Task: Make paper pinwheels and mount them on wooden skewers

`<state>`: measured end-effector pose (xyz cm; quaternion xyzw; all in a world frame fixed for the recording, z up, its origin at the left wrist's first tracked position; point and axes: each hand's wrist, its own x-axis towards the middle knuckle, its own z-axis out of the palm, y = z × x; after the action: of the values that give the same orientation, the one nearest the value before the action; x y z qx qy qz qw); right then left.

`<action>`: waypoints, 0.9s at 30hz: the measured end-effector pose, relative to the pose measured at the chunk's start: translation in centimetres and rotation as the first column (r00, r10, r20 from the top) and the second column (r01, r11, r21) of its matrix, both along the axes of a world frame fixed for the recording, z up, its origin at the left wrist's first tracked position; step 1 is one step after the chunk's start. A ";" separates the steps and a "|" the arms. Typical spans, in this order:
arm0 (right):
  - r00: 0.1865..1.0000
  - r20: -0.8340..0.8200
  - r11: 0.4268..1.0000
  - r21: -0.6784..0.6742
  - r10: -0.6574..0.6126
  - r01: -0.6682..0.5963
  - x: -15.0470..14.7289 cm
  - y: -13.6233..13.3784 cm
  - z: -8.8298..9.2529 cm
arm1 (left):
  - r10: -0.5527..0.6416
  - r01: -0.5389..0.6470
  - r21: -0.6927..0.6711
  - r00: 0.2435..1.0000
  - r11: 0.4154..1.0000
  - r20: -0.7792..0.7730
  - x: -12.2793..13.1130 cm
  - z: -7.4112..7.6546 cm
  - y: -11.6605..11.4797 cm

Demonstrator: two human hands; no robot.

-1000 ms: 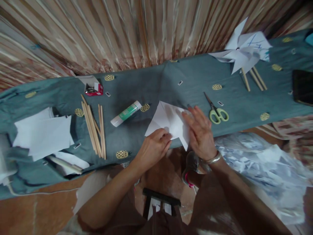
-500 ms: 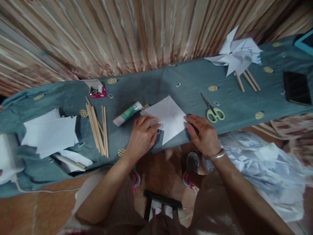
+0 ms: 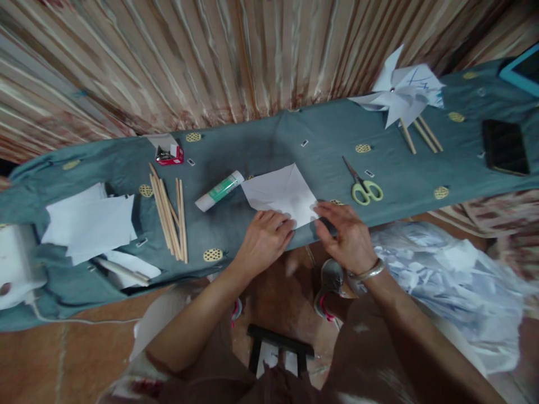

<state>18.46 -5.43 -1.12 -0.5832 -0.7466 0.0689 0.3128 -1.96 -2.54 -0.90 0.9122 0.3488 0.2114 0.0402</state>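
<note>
A white folded paper square (image 3: 281,192) lies flat on the teal cloth-covered table (image 3: 261,148), showing crease lines. My left hand (image 3: 265,241) rests with curled fingers on the paper's near edge. My right hand (image 3: 345,233), with a metal bangle on the wrist, presses its fingertips on the paper's near right corner. A glue stick (image 3: 219,191) lies just left of the paper. Green-handled scissors (image 3: 362,185) lie to the right.
Wooden sticks (image 3: 168,213) lie in a bunch left of the glue, with white paper sheets (image 3: 90,221) beyond. A small red box (image 3: 168,152) sits at the back. Finished paper pinwheels (image 3: 402,92) and a dark phone (image 3: 504,147) lie far right. A plastic bag of scraps (image 3: 442,280) sits below.
The paper has been turned and laid flat on the table. My left hand moved from its left corner to its near edge, and my right hand stayed at the right corner.
</note>
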 end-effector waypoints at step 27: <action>0.790 -0.612 0.915 -0.298 0.036 -0.272 2.4 -0.2 1.5 | -0.099 0.097 0.057 0.994 0.994 0.035 0.0 0.4 -1.8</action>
<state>20.83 -5.66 0.40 -0.5161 -0.6296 0.4133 0.4079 -1.96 -4.36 -0.49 0.9248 0.2966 0.2360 0.0317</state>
